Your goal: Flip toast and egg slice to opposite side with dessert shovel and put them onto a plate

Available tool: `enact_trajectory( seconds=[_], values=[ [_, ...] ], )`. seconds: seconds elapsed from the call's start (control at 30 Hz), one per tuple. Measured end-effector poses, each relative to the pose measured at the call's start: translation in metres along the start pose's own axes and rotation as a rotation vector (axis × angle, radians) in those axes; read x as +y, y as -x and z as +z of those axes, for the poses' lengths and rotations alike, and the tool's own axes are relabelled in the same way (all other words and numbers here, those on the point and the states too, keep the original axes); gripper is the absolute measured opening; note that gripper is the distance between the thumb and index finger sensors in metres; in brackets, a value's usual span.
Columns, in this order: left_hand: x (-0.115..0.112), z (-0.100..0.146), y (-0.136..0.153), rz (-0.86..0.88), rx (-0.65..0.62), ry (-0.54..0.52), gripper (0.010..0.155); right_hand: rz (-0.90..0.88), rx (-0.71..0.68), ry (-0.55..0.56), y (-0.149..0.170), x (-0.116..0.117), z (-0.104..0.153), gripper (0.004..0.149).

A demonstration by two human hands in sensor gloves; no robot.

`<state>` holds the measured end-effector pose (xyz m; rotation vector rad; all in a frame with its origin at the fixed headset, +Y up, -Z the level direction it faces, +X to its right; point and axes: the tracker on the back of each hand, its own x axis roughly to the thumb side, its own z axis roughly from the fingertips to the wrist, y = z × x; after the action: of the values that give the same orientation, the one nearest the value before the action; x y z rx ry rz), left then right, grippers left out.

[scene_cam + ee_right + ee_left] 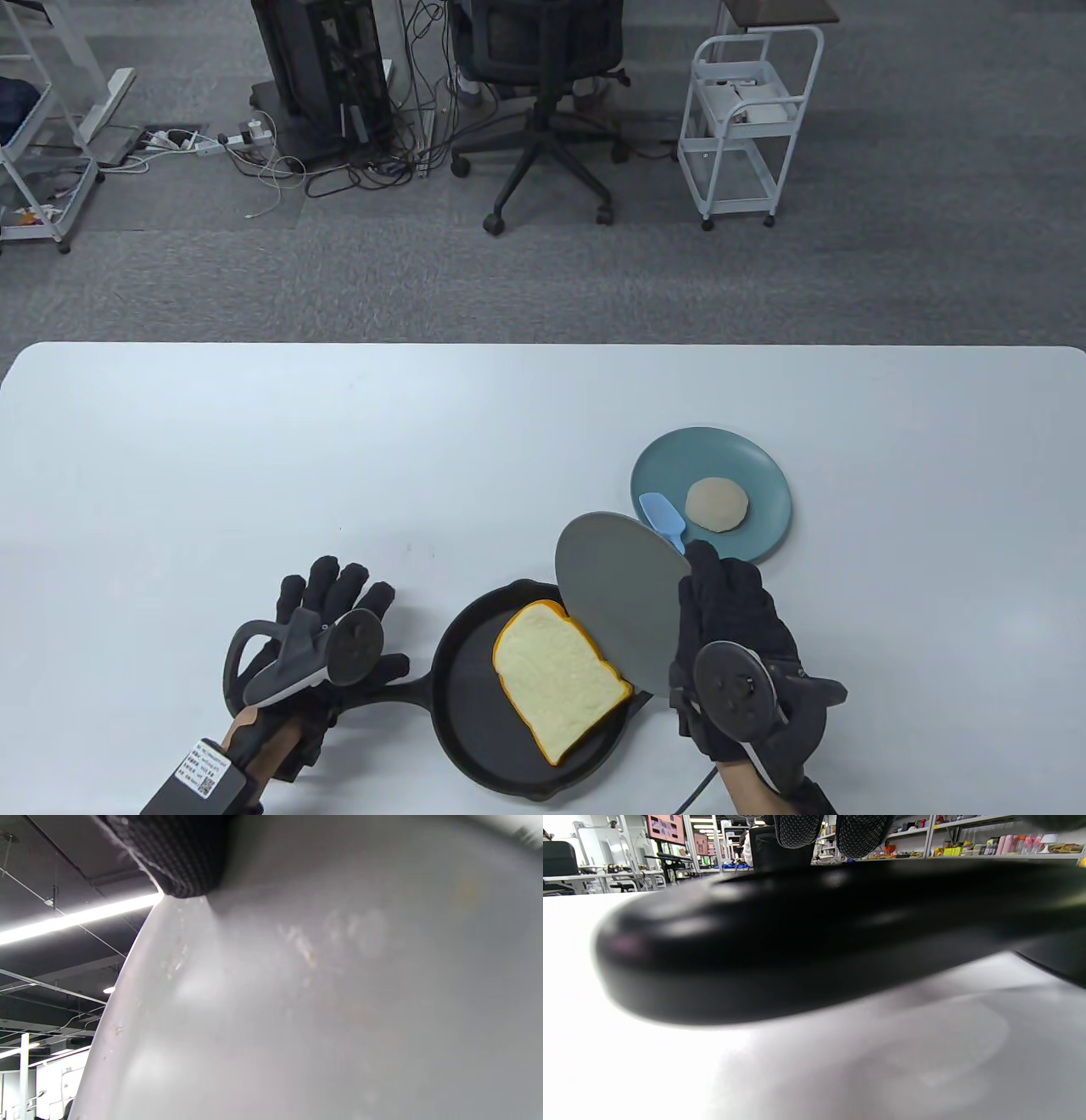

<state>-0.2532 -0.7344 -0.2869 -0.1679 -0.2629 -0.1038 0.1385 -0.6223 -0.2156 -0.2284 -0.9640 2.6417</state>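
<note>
A slice of toast [556, 671] with a yellow-orange crust lies pale side up in the black pan [467, 679]. My right hand [704, 577] grips a grey plate [624, 603] by its right edge and holds it tilted over the pan's right rim, above the toast's edge. In the right wrist view the grey plate [339, 1005] fills the frame under one fingertip [178, 857]. The round beige egg slice [717, 504] and the light blue dessert shovel [664, 518] lie on a teal plate [747, 450]. My left hand [339, 594] rests on the pan handle [797, 942], fingers spread.
The white table [339, 441] stretches away to the left and far side. Beyond its far edge stand an office chair [543, 110], a white cart [747, 127] and cables on the grey floor.
</note>
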Motion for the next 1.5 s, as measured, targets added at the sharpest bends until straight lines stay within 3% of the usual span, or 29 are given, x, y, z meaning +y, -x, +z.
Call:
enact_trajectory(
  seconds=[0.17, 0.4, 0.57, 0.7, 0.83, 1.13, 1.3, 1.5],
  values=[
    [0.001, 0.000, -0.001, 0.002, -0.003, -0.007, 0.093, -0.024, 0.029, 0.075, 0.005, -0.020, -0.004, 0.044],
    [0.001, 0.000, 0.001, 0.005, 0.002, -0.007, 0.093, -0.228, 0.174, -0.064, 0.016, -0.006, -0.029, 0.044],
    [0.003, 0.002, 0.004, 0.016, 0.011, -0.015, 0.093, -0.400, 0.307, -0.257, 0.006, 0.031, -0.068, 0.044],
    [0.004, 0.001, 0.005, 0.023, 0.011, -0.016, 0.093, -0.601, 0.524, -0.454, -0.006, 0.075, -0.100, 0.046],
    [0.004, 0.001, 0.007, 0.026, 0.014, -0.015, 0.093, -0.727, 0.669, -0.577, -0.021, 0.123, -0.117, 0.048],
    [0.005, 0.001, 0.009, 0.033, 0.020, -0.014, 0.093, -0.668, 0.938, -0.683, -0.036, 0.211, -0.111, 0.053],
    [0.005, 0.001, 0.008, 0.027, 0.017, -0.009, 0.093, -0.624, 1.004, -0.736, -0.041, 0.242, -0.096, 0.055],
    [0.005, 0.000, 0.007, 0.024, 0.013, -0.006, 0.093, -0.507, 0.997, -0.751, -0.048, 0.258, -0.085, 0.056]
  ],
)
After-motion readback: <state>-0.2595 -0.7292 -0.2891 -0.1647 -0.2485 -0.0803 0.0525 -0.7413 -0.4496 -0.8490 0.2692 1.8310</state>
